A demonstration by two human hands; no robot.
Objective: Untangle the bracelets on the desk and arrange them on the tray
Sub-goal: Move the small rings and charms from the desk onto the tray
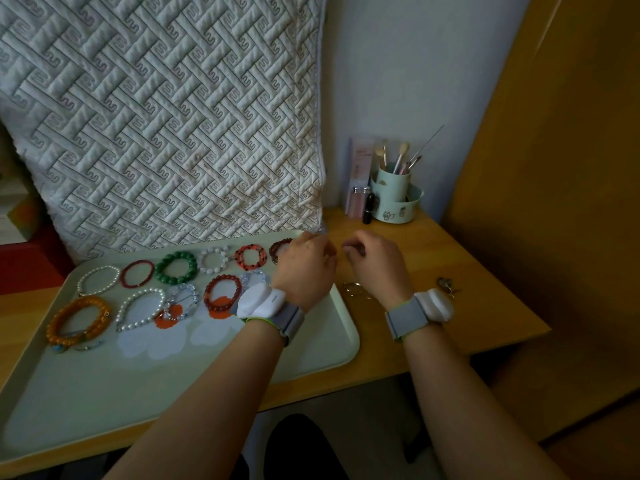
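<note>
Head view: both forearms reach forward, each wrist with a grey strap and white device. The left hand [304,268] hovers over the tray's [322,344] far right corner and the right hand [375,263] over the desk [450,271] just beside it; their fingers are curled toward each other, but what they pinch I cannot tell. Bracelets lie in two rows along the tray's far edge, among them a green one [176,267]. A small tangle [355,289] lies on the desk below the right hand. A brush holder [396,199] stands at the desk's far edge.

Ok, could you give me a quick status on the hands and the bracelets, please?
Left hand and right hand raised, fingers curled; contents unclear. Many bracelets laid out on tray. Small tangle left on desk. Nothing blocking.
</note>
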